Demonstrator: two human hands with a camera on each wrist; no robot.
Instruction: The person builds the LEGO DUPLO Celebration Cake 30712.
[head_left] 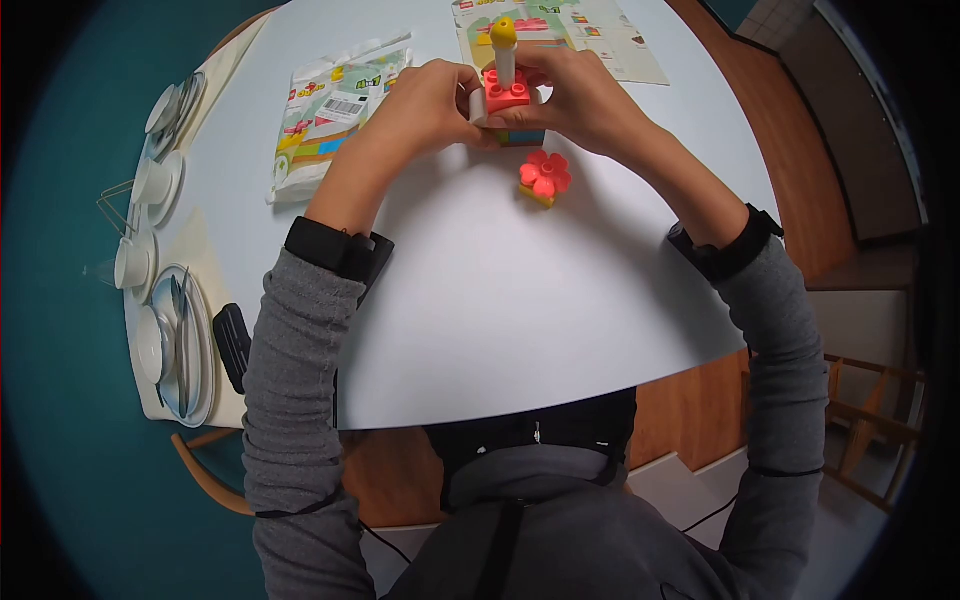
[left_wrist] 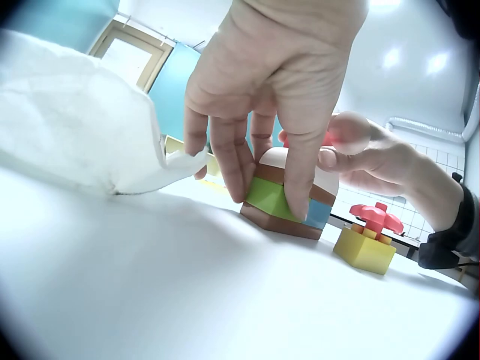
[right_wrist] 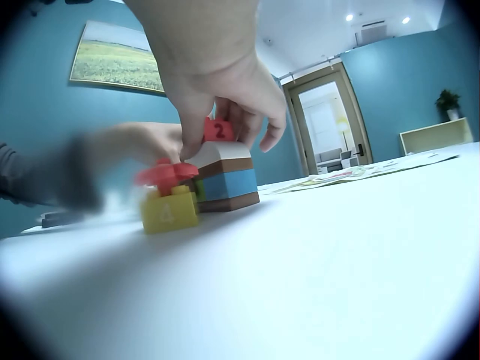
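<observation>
A stack of brown, green, blue and white layers [left_wrist: 275, 196] [right_wrist: 229, 183] stands on the table. On top is a red brick [head_left: 507, 96] [right_wrist: 218, 130] marked 2, bearing a white candle [head_left: 505, 66] with a yellow flame piece. My left hand [head_left: 425, 105] [left_wrist: 277, 82] grips the stack's side, thumb and fingers around its layers. From the other side my right hand [head_left: 588, 108] [right_wrist: 214, 71] pinches the red brick and white layer; some fingertips are hidden. Close by sits a pink-red flower [head_left: 545, 173] [left_wrist: 376, 217] on a yellow brick [left_wrist: 364, 250] [right_wrist: 169, 214].
A clear-and-white printed bag [head_left: 318, 125] lies left of my left hand. Printed sheets [head_left: 630, 48] lie beyond the stack. Plates [head_left: 205, 350], bowls, cups [head_left: 131, 264] and a black case [head_left: 232, 347] are at the left. The white table's [head_left: 480, 330] curved edge faces my body.
</observation>
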